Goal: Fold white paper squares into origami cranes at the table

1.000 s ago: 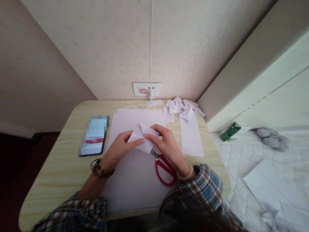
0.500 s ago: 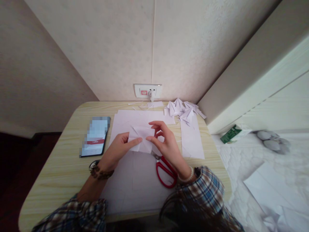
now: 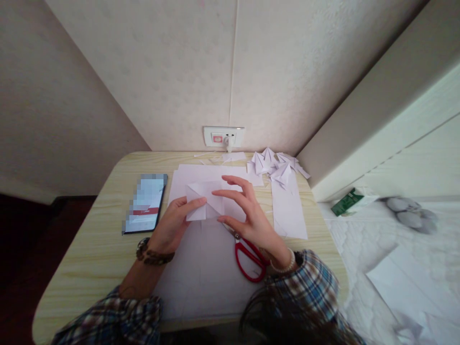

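A small white square of paper point(image 3: 197, 212) with diagonal creases is pinched at its left side by my left hand point(image 3: 176, 215), thumb lying on top. My right hand point(image 3: 247, 206) hovers at the paper's right edge with thumb and fingers spread apart; its thumb tip is close to the lower right corner, and I cannot tell if it touches. Beneath both hands lie large white paper sheets point(image 3: 201, 278). Red-handled scissors point(image 3: 249, 261) rest on the sheets under my right wrist, their blades partly hidden.
Left on the wooden table point(image 3: 89, 239) lies a phone point(image 3: 145, 203). Several folded paper pieces point(image 3: 280, 167) and a paper strip point(image 3: 289, 211) are at the back right. A plugged wall socket point(image 3: 223, 137) is behind. A green-white carton point(image 3: 354, 200) lies right of the table.
My right hand has let go of the paper and its fingers have spread. The paper has turned over or been rotated in my left hand, now showing diagonal creases.
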A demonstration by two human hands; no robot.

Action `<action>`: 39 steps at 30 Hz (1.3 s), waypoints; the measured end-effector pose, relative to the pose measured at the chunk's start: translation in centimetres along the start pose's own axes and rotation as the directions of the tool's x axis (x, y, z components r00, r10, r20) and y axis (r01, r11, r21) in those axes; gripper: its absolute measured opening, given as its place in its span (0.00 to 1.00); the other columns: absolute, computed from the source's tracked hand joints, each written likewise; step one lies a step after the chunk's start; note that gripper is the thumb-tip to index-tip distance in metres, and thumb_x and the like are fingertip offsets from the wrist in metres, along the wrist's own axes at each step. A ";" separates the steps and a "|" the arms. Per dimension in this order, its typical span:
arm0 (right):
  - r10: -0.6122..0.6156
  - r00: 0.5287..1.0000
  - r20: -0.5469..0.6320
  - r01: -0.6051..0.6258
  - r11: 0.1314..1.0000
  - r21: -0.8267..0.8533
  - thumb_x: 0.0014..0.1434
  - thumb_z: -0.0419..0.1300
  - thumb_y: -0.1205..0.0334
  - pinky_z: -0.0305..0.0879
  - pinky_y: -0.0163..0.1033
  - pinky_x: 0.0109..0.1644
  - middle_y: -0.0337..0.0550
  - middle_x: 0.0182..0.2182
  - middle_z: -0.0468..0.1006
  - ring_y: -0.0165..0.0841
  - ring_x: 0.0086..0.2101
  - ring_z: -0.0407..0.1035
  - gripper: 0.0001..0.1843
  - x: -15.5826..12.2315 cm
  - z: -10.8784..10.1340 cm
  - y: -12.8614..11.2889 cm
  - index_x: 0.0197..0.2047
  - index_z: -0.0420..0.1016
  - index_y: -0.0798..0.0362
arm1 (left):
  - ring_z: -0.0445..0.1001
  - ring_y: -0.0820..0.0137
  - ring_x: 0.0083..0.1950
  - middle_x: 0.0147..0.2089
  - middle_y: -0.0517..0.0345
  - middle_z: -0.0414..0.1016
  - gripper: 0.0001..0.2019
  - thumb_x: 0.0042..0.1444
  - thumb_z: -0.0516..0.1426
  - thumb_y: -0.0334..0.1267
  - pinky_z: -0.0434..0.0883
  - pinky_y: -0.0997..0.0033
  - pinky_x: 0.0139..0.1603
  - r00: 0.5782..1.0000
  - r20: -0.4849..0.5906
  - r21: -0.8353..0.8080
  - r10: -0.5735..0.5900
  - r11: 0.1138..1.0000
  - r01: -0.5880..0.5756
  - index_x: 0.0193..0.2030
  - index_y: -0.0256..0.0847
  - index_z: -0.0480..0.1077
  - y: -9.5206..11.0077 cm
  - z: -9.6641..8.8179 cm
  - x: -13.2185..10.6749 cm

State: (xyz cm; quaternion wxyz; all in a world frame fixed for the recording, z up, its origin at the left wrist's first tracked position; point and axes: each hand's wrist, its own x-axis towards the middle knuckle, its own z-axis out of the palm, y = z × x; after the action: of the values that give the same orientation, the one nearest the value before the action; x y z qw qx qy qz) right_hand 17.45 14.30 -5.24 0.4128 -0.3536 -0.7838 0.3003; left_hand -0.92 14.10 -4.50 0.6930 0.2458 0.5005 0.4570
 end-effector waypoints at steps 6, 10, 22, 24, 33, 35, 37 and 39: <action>0.008 1.000 -0.001 -0.008 1.000 -0.022 0.57 0.61 0.70 0.53 0.54 0.67 0.47 0.62 0.59 0.40 0.62 0.55 0.24 0.0 0.1 -0.2 0.56 0.67 0.44 | 0.80 0.61 0.40 0.37 0.52 0.83 0.18 0.40 0.69 0.36 0.75 0.68 0.41 0.999 -0.002 0.045 0.054 0.998 -0.054 0.40 0.35 0.80 -0.1 0.1 0.0; 0.000 1.000 -0.020 0.000 0.999 -0.034 0.55 0.60 0.73 0.59 0.51 0.63 0.48 0.62 0.60 0.40 0.61 0.55 0.19 0.0 0.2 0.0 0.50 0.70 0.47 | 0.79 0.65 0.35 0.34 0.53 0.83 0.16 0.40 0.70 0.40 0.73 0.70 0.39 0.997 0.007 0.098 0.081 0.992 -0.082 0.38 0.36 0.81 -0.2 0.1 -0.1; 0.098 0.973 -0.207 -0.093 0.995 0.036 0.59 0.62 0.62 0.66 0.50 0.56 0.45 0.54 0.69 0.41 0.56 0.62 0.02 0.2 0.4 0.1 0.34 0.75 0.46 | 0.76 0.65 0.31 0.28 0.56 0.82 0.14 0.38 0.70 0.46 0.70 0.71 0.33 0.986 0.003 0.329 0.165 0.931 -0.157 0.29 0.38 0.81 -0.4 0.5 -0.4; 0.128 0.965 -0.229 -0.118 0.991 0.057 0.59 0.63 0.62 0.64 0.51 0.58 0.45 0.53 0.69 0.41 0.56 0.62 0.03 0.2 0.6 0.0 0.32 0.75 0.47 | 0.77 0.63 0.32 0.28 0.56 0.82 0.15 0.38 0.70 0.47 0.71 0.70 0.34 0.983 -0.004 0.315 0.185 0.933 -0.174 0.29 0.38 0.81 -0.5 0.6 -0.4; 0.323 0.909 -0.265 -0.216 0.907 0.362 0.56 0.64 0.65 0.65 0.47 0.56 0.46 0.51 0.70 0.37 0.51 0.68 0.06 0.3 1.8 0.4 0.29 0.70 0.51 | 0.78 0.61 0.39 0.34 0.54 0.83 0.15 0.42 0.69 0.46 0.72 0.68 0.41 0.967 -0.013 0.315 0.255 0.919 -0.238 0.35 0.38 0.81 -1.0 0.8 -0.4; 0.333 0.906 -0.261 -0.220 0.898 0.381 0.56 0.63 0.64 0.67 0.44 0.52 0.46 0.47 0.72 0.37 0.50 0.68 0.07 0.3 1.9 0.5 0.28 0.70 0.51 | 0.78 0.63 0.36 0.33 0.54 0.83 0.16 0.41 0.69 0.45 0.72 0.69 0.39 0.973 -0.007 0.298 0.229 0.930 -0.217 0.35 0.37 0.81 -0.9 0.9 -0.4; 0.342 0.903 -0.260 -0.228 0.895 0.384 0.57 0.63 0.64 0.68 0.42 0.48 0.45 0.44 0.73 0.36 0.46 0.69 0.08 0.3 2.0 0.5 0.27 0.70 0.51 | 0.77 0.64 0.34 0.32 0.54 0.83 0.17 0.39 0.70 0.45 0.71 0.70 0.36 0.982 0.005 0.274 0.188 0.944 -0.182 0.34 0.37 0.81 -0.9 1.0 -0.4; 0.349 0.900 -0.261 -0.234 0.892 0.388 0.57 0.62 0.63 0.67 0.40 0.46 0.43 0.41 0.74 0.34 0.43 0.70 0.08 0.3 2.0 0.5 0.27 0.70 0.51 | 0.77 0.65 0.32 0.31 0.54 0.83 0.17 0.37 0.71 0.45 0.71 0.71 0.35 0.986 0.012 0.267 0.167 0.950 -0.164 0.33 0.36 0.80 -0.8 1.0 -0.4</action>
State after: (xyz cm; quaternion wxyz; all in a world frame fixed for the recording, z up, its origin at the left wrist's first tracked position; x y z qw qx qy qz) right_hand 15.79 14.44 -6.42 0.5409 -0.4346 -0.5770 0.4308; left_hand 0.30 13.48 -4.58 0.6102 0.3753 0.5389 0.4431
